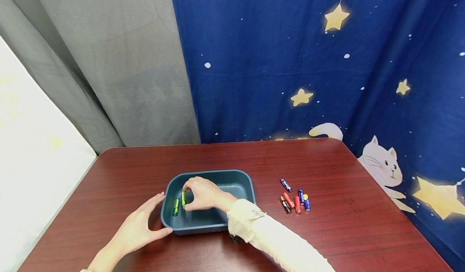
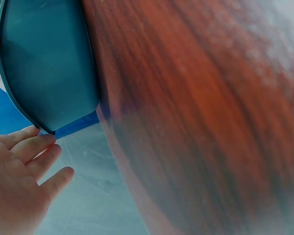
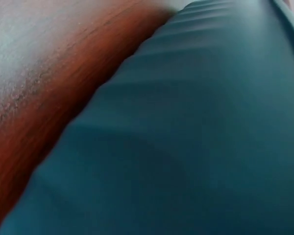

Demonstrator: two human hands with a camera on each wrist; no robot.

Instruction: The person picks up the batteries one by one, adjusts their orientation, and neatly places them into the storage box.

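In the head view a dark teal tray with raised walls stands on the table. My right hand reaches inside it and pinches a green battery between thumb and fingers. Another green battery lies in the tray just left of that one. My left hand spreads around the tray's left end, thumb near the front corner and fingertips near the back one. In the left wrist view, fingertips of the left hand are at the rim. The right wrist view shows mostly the tray's outer wall.
To the right on the reddish-brown table lie several loose batteries: red, blue and a dark one. A small dark object shows beneath the right sleeve. A blue star-patterned curtain hangs behind the table.
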